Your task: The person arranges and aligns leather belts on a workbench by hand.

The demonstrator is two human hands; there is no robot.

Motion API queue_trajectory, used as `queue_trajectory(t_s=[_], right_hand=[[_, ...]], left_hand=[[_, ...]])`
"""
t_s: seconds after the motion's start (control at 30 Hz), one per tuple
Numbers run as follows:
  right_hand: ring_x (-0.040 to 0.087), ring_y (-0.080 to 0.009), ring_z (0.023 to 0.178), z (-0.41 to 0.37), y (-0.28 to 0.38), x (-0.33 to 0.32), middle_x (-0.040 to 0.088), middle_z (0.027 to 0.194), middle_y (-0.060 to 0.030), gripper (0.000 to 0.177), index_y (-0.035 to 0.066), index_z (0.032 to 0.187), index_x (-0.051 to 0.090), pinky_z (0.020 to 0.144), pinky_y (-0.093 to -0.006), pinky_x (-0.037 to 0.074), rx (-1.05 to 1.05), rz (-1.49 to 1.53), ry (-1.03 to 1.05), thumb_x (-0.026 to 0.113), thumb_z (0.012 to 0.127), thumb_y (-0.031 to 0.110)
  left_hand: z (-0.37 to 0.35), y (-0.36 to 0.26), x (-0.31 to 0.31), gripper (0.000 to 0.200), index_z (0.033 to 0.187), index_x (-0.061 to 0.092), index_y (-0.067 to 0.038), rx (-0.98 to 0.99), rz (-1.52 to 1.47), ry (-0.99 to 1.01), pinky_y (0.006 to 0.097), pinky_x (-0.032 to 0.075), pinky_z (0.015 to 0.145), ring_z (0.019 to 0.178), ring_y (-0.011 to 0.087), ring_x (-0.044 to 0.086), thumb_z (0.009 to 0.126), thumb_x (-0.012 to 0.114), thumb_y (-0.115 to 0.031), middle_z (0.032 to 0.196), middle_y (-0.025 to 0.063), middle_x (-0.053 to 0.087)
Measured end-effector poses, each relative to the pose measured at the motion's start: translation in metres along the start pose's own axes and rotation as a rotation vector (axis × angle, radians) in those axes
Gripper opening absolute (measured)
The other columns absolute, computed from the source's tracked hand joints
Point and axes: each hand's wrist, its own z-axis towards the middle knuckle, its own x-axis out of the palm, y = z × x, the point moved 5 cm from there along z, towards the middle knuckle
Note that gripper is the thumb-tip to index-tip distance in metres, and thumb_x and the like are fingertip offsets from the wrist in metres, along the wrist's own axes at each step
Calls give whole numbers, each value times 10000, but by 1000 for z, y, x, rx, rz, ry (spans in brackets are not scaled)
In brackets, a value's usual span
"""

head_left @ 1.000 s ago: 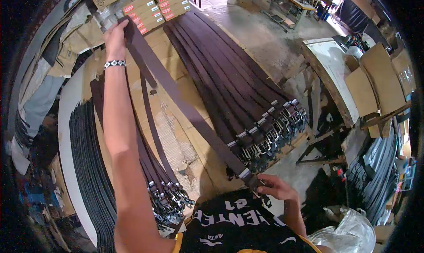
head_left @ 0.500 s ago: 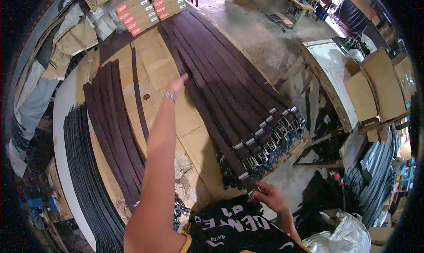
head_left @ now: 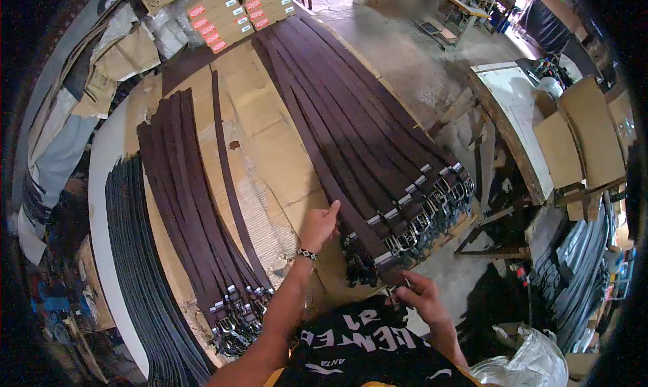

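Dark brown belts [head_left: 337,117] lie side by side in a wide stack, their metal buckles [head_left: 422,211] bunched at the near end. My left hand [head_left: 320,228], wearing a patterned wristband, is at the left edge of this stack, fingers closed and thumb out beside the leftmost belt; whether it grips anything is hidden. My right hand [head_left: 417,295] pinches the buckle end of the nearest belt [head_left: 388,262]. Further left lie a smaller group of brown belts [head_left: 179,164], one single belt [head_left: 226,157] and a row of black straps [head_left: 135,232].
Cardboard [head_left: 253,110] covers the table under the belts. Small boxes [head_left: 219,19] are stacked at the far end. To the right are a white-topped table [head_left: 509,117], open cartons [head_left: 587,130] and a plastic bag [head_left: 526,353]. Sewing equipment [head_left: 466,2] stands at the back.
My left hand has come back toward me along the left edge of the wide stack, from midway up to near the buckles. My right hand remains at the buckle end. The view has shifted slightly.
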Motion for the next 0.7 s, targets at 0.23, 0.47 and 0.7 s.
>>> queue_trajectory(t_s=[0.23, 0.47, 0.7], right_hand=[[626, -120, 918, -43, 24, 1, 701, 1054, -54, 390, -30, 1284, 580, 830, -299, 507, 133, -27, 63, 668, 928, 103], [621, -127, 978, -47, 8, 5, 697, 1073, -80, 395, -19, 1280, 583, 877, -306, 493, 136, -144, 63, 655, 946, 179], [622, -110, 790, 2, -8, 16, 699, 985, -57, 418, -36, 1309, 557, 708, -247, 495, -55, -371, 12, 620, 968, 196]], left_hand=[[-42, -19, 26, 299, 816, 611, -22, -40, -581, 235, 239, 372, 381, 470, 140, 610, 973, 603, -276, 621, 82, 638], [-9, 4, 39, 195, 811, 606, -28, 73, -525, 189, 245, 372, 382, 490, 147, 634, 954, 618, -160, 653, 75, 649], [32, -21, 13, 176, 828, 630, -16, 119, -410, -56, 249, 382, 399, 455, 128, 578, 925, 635, -163, 640, 34, 616]])
